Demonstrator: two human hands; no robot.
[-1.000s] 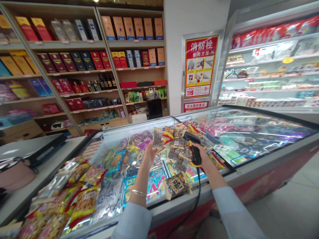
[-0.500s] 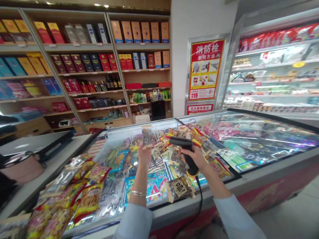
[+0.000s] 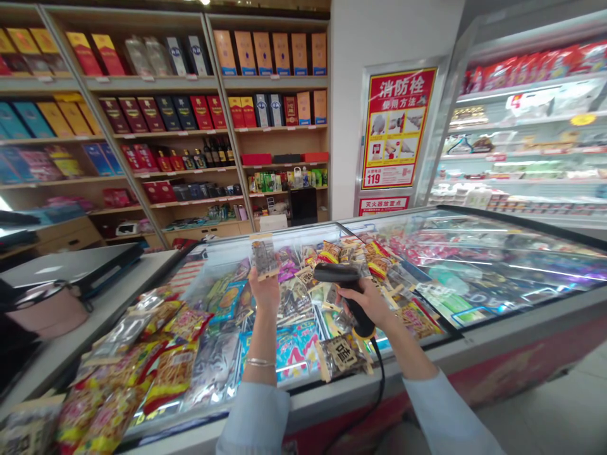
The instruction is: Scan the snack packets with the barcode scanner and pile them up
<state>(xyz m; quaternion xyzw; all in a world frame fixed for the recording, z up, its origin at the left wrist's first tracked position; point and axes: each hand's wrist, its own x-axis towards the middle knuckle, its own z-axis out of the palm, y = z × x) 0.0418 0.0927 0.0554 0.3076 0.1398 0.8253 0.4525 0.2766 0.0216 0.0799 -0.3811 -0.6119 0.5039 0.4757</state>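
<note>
My left hand (image 3: 265, 292) holds a small dark snack packet (image 3: 263, 258) upright over the glass-topped chest freezer (image 3: 474, 338). My right hand (image 3: 367, 302) grips a black barcode scanner (image 3: 348, 287) with a yellow collar and a black cable hanging down; its head points left towards the packet. Between and beyond the hands lies a heap of similar small snack packets (image 3: 341, 265) on the freezer lid. One dark packet with a white label (image 3: 340, 355) lies just below my right wrist.
Several red and yellow snack bags (image 3: 156, 360) cover the freezer's left end. A grey counter (image 3: 71, 272) with a pink bag (image 3: 47, 313) stands at left. Wooden shelves of boxed goods (image 3: 190, 114) line the back wall. An open chiller (image 3: 531, 133) runs along the right.
My left hand has carried the packet to the left and a little higher. My right hand has swung the scanner left after it, so its head now faces the packet.
</note>
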